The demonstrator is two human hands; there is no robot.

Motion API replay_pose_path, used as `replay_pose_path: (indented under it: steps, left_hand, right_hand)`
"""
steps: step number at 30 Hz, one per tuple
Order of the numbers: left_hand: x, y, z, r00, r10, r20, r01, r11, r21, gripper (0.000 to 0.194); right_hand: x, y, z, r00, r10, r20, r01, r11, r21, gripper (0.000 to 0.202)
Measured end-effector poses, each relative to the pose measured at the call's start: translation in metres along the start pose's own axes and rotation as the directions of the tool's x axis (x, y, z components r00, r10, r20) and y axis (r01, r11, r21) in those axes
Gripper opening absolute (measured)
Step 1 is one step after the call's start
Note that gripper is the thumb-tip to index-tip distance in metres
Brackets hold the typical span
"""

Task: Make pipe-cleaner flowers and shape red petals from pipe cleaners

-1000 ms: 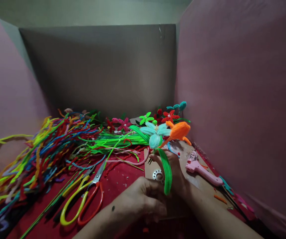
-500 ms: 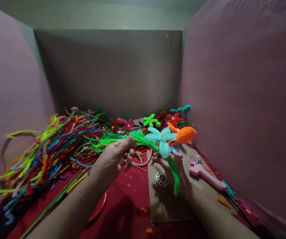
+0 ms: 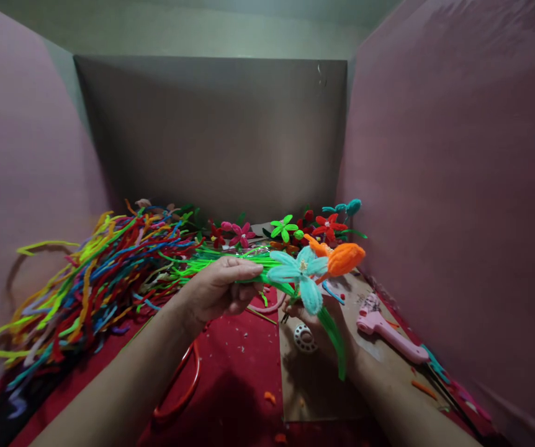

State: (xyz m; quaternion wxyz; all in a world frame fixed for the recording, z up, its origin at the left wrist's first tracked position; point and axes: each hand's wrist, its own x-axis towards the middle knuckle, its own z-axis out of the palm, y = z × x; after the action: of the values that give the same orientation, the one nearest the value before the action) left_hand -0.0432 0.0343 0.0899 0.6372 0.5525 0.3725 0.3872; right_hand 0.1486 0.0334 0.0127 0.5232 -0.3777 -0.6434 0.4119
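Note:
My right hand (image 3: 318, 320) is closed around the thin dark stems of a fuzzy flower bunch. The bunch has a light turquoise flower (image 3: 303, 271), an orange flower (image 3: 346, 258) and a long green leaf (image 3: 334, 338) that hangs down. Another green leaf (image 3: 280, 284) points left from the bunch, and my left hand (image 3: 230, 284) pinches its far end between thumb and fingers. Part of that leaf is hidden behind the fingers and the turquoise petals.
A heap of colourful pipe cleaners (image 3: 104, 279) lies on the left. Finished flowers (image 3: 283, 228) stand at the back. A pink glue gun (image 3: 388, 334) rests on the right of brown cardboard (image 3: 318, 388). A white ring with holes (image 3: 305, 338) and red-handled tool (image 3: 188, 391) lie nearer.
My left hand has moved slightly right and closed on the left-pointing leaf, whose upper end showed before. The flower bunch has tilted a little, its hanging leaf now lower and further right.

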Motion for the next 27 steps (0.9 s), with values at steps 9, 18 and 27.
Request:
replay_pose_path:
  steps: [9, 18, 27]
  left_hand:
    - [0.005, -0.015, -0.002, 0.971, 0.238, 0.003, -0.238, 0.97, -0.057, 0.036]
    - [-0.01, 0.021, -0.002, 0.971, 0.235, 0.048, -0.215, 0.763, 0.609, 0.029]
    - [-0.006, 0.017, -0.003, 0.884, 0.414, 0.218, -0.289, 0.117, 0.95, 0.025]
  right_hand:
    - [0.002, -0.002, -0.001, 0.998, -0.033, 0.054, 0.037, 0.997, -0.068, 0.016]
    - [0.004, 0.004, -0.005, 0.998, -0.051, 0.025, 0.053, 0.998, -0.047, 0.016]
    - [0.003, 0.009, -0.004, 0.997, -0.07, -0.024, 0.067, 0.993, -0.094, 0.012]
